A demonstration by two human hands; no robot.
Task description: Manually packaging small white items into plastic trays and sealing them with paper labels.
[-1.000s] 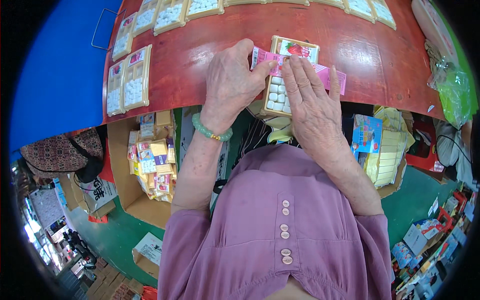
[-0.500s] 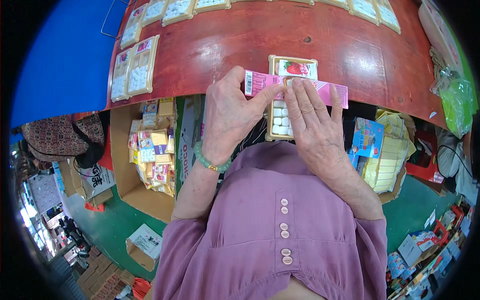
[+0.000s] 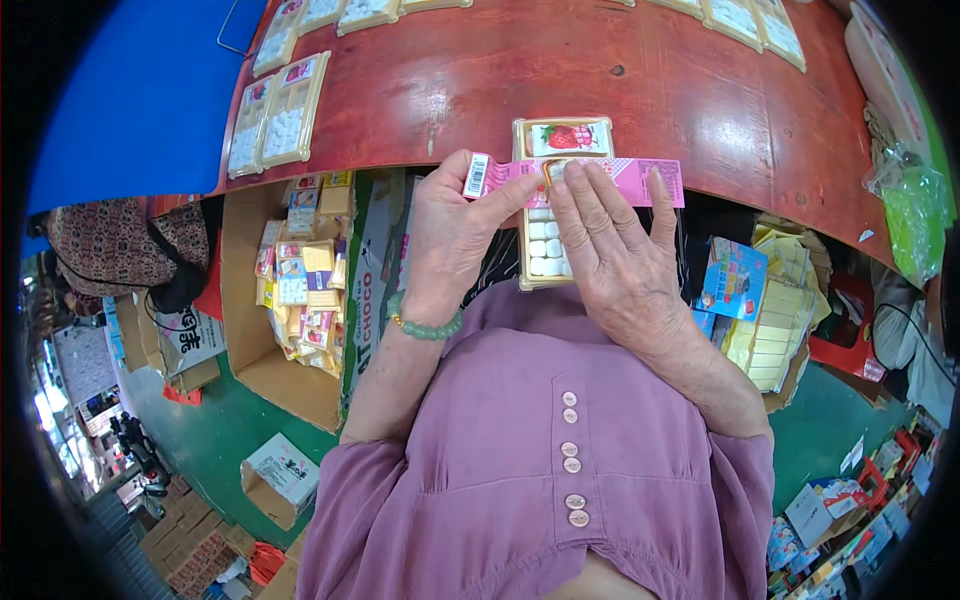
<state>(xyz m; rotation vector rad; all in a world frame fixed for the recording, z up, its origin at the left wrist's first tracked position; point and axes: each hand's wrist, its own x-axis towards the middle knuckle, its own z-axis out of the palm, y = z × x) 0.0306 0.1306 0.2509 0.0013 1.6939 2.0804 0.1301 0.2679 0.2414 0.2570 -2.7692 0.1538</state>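
I have the pink band (image 3: 632, 178) lying crosswise over the tray (image 3: 523, 258), its long axis square to the tray's, its ends poking past both sides. My left hand (image 3: 452, 215) is just left of the tray, thumb and curled fingers pinching the band's barcode end. My right hand (image 3: 622, 235) is nearer, over the tray's right half, fingers straight and flat on the band's middle, gripping nothing I can see; they hide some white pieces (image 3: 546, 248). Beyond the band, the strawberry card (image 3: 562, 138) fills the tray's far end. The tray's near end juts past the table (image 3: 740, 130) edge. Well left of the tray stand filled trays (image 3: 315, 105); below left, a carton (image 3: 262, 355); right, a blue box (image 3: 735, 280).
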